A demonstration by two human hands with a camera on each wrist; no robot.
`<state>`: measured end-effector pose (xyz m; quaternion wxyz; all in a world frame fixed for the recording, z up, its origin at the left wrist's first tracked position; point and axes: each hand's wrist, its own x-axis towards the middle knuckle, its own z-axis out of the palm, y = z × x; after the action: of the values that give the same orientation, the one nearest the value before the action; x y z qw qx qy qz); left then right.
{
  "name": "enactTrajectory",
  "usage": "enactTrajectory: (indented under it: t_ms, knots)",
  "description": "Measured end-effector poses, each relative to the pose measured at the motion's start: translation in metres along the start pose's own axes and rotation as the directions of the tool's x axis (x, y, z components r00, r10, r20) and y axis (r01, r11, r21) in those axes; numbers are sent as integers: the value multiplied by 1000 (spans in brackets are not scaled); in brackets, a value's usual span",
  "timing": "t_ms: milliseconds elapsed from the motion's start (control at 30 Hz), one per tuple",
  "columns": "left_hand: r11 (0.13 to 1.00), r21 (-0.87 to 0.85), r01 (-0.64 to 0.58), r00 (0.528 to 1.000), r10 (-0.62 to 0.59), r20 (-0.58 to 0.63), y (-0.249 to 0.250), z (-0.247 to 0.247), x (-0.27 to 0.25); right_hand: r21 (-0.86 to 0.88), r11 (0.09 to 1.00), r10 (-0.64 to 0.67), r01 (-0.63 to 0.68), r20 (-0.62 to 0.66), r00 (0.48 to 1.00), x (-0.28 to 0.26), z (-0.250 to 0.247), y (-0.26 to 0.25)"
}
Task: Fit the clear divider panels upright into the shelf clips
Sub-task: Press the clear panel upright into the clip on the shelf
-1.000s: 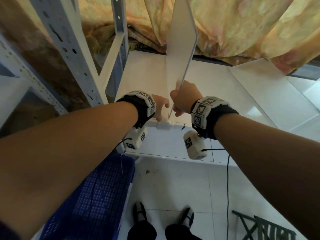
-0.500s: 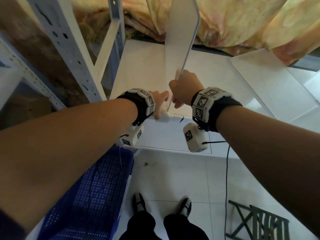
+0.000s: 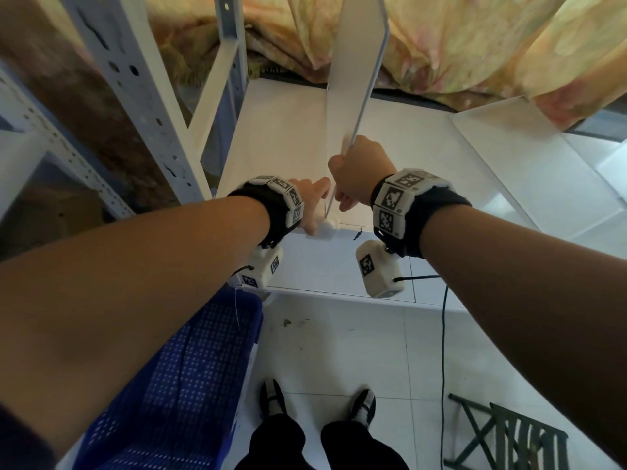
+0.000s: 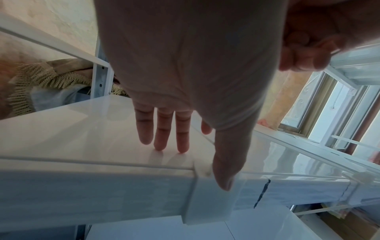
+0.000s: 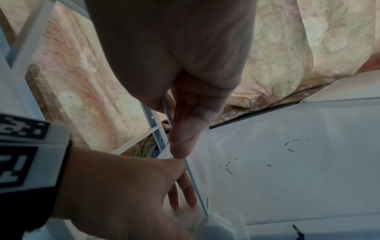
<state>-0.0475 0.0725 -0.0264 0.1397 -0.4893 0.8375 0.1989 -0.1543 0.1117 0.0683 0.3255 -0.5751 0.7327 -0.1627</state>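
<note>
A clear divider panel stands upright on the white shelf, its lower front corner at a white clip on the shelf's front edge. My right hand pinches the panel's near edge between thumb and fingers. My left hand lies just left of the panel. Its straight fingers touch the shelf top and its thumb presses on the clip. A second clear panel stands further right, by another clip.
Perforated grey shelf posts rise at the left and a patterned curtain hangs behind the shelf. A blue mesh basket sits on the floor at lower left. A black cable and a dark folding stool are at lower right.
My left hand's fingers have stretched forward along the shelf beside the panel. The right hand keeps its grip and the panel stays upright at the clip.
</note>
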Motion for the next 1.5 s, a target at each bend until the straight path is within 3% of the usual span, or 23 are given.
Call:
enactTrajectory:
  t_ms: [167, 267, 467, 1133, 1500]
  knots:
    - [1000, 19, 4, 1000, -3, -30, -1, 4, 5, -7, 1000, 14, -14, 4, 1000, 1, 0, 7]
    - [999, 47, 5, 999, -3, -45, -2, 9, 8, -157, 988, 21, -9, 73, 997, 6, 5, 18]
    - [997, 76, 4, 999, 0, -45, -4, 10, 12, -299, 953, 75, -43, 95, 993, 22, 21, 33]
    - [999, 33, -7, 992, 11, -127, -7, 22, 19, -327, 944, 87, -49, 102, 991, 46, 39, 50]
    - [999, 26, -35, 998, 36, -53, -13, 15, 19, -417, 908, 92, -32, 126, 988, 46, 47, 49]
